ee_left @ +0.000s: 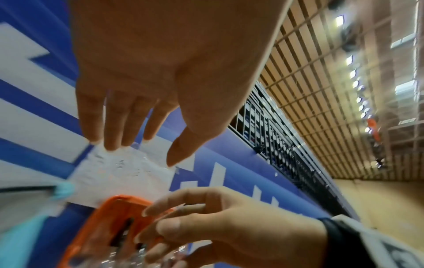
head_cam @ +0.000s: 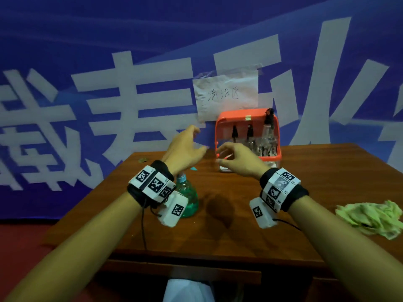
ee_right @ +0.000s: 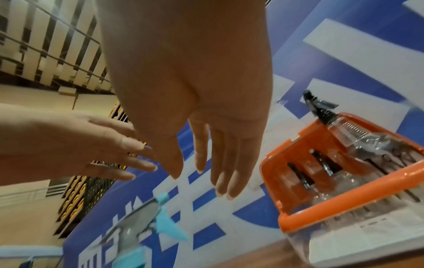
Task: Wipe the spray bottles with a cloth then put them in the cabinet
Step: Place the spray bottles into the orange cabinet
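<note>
A teal-green spray bottle (head_cam: pixel 188 200) stands on the wooden table (head_cam: pixel 272 225), partly hidden under my left wrist; its teal trigger head (ee_right: pixel 166 220) shows in the right wrist view. The orange-framed clear cabinet (head_cam: pixel 239 115) stands at the back by the wall and holds several clear bottles with black spray heads (head_cam: pixel 269 127). My left hand (head_cam: pixel 199 139) hovers above the table left of the cabinet, fingers spread and empty (ee_left: pixel 142 154). My right hand (head_cam: pixel 220 156) hangs just in front of the cabinet's left front edge, fingers relaxed and holding nothing (ee_right: pixel 199 183).
A crumpled light-green cloth (head_cam: pixel 370 216) lies at the table's right edge. A blue banner with white lettering and a taped paper note (head_cam: pixel 226 92) backs the table. Bare wood lies between the teal bottle and the cloth.
</note>
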### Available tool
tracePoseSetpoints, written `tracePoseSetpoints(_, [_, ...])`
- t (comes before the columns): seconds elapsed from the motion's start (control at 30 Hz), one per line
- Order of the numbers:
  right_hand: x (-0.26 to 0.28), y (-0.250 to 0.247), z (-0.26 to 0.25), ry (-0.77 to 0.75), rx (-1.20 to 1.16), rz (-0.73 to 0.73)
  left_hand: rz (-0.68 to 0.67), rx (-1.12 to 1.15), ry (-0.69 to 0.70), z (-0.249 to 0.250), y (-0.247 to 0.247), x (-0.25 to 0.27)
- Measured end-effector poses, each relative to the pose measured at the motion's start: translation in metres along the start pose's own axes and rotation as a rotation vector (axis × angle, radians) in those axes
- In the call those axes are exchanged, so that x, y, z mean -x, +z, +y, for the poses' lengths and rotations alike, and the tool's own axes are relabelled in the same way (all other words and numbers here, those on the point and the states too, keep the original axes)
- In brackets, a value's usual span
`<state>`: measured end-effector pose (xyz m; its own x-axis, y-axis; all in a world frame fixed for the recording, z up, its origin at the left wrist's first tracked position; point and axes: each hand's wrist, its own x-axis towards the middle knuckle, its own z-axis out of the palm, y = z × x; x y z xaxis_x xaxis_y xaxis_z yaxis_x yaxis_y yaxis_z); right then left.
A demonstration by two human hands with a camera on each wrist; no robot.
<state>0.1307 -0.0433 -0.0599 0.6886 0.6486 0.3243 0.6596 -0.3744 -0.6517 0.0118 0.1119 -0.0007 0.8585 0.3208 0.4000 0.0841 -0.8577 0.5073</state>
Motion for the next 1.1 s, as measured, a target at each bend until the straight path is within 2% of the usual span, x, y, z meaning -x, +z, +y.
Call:
tracePoseSetpoints(0.1, [0.000, 0.030, -0.009, -0.006, 0.005, -0.103, -0.108, -0.152, -0.116, -0.038, -0.003, 0.011])
tracePoseSetpoints(0.2, [-0.007, 0.052, -0.014, -0.032, -0.024, -0.105, -0.172, -0.248, -0.175, -0.065, 0.002, 0.017])
tracePoseSetpoints(0.43, [-0.024, 0.076, -0.018, -0.077, -0.179, -0.109, -0.235, -0.037, -0.159, -0.101, 0.019, 0.011])
tracePoseSetpoints(0.57, [-0.023, 0.067, -0.014, -0.108, -0.104, -0.038, -0.392, 0.068, -0.113, -0.109, 0.016, -0.004])
tracePoseSetpoints(0.63, [-0.020, 0.060, -0.013, -0.105, -0.048, -0.001, -0.385, 0.128, -0.093, -0.112, 0.023, -0.009])
tracePoseSetpoints(0.73, [-0.015, 0.051, -0.009, -0.045, 0.013, 0.108, -0.273, 0.156, -0.132, -0.109, 0.039, -0.010])
tracePoseSetpoints(0.9, [-0.011, 0.049, -0.010, 0.084, 0.044, 0.064, -0.415, 0.107, -0.134, -0.097, 0.075, -0.002])
tracePoseSetpoints(1.1, [-0.009, 0.046, -0.004, 0.114, -0.007, 0.143, -0.349, 0.143, -0.178, -0.073, 0.113, -0.004])
